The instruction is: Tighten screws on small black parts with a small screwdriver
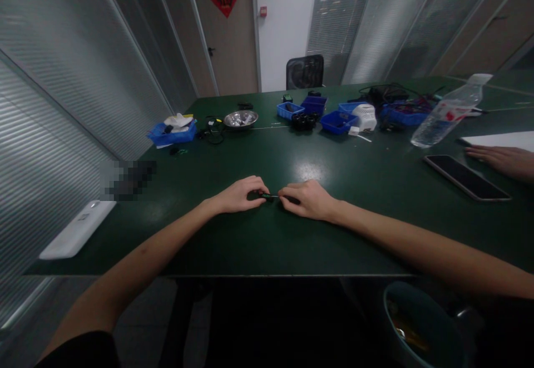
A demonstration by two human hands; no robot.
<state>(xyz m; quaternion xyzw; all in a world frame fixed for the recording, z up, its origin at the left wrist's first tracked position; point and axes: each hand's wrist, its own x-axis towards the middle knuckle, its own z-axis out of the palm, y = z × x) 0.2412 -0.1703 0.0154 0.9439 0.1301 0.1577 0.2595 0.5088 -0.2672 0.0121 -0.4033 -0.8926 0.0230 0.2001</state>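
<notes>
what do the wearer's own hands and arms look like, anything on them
The left hand and right hand are ungloved, with no rings or watches visible. The left forearm and right forearm are uncovered. A black sleeve shows on the left arm; the right sleeve cannot be made out.

The bowl (241, 127) is shiny metal, the tabletop (208, 162) smooth and glossy (with a glare). Nearer than the bowl, the held piece (267, 196) looks partly metallic; right of the bowl, a clear plastic bottle (442, 114).
</notes>
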